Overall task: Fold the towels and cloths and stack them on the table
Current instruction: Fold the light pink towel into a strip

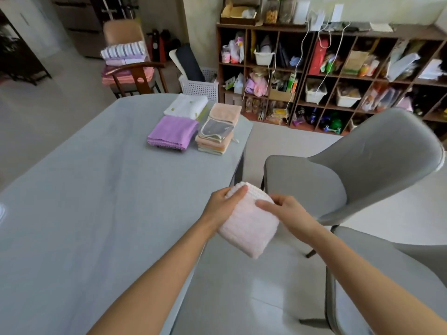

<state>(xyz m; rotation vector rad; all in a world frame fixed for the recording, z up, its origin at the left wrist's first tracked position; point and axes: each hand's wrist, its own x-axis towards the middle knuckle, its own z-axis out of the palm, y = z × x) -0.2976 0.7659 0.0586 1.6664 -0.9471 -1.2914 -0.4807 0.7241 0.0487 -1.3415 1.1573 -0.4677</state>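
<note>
A folded pale pink towel [249,226] is held in the air just off the right edge of the grey table [96,201]. My left hand [225,204] grips its left side, fingers curled over the top edge. My right hand [283,211] pinches its right side, fingers laid on the top face. At the far end of the table lie stacks of folded cloths: a purple stack [173,132], a white stack [186,106], and a peach stack [217,131] with a grey-edged cloth on top.
A grey chair [350,170] stands close to the right of my hands, and a second grey chair [387,286] is nearer. A wooden chair [135,76] beyond the table carries more piled towels [123,56]. A white basket [200,85] and full shelves [326,76] line the back wall.
</note>
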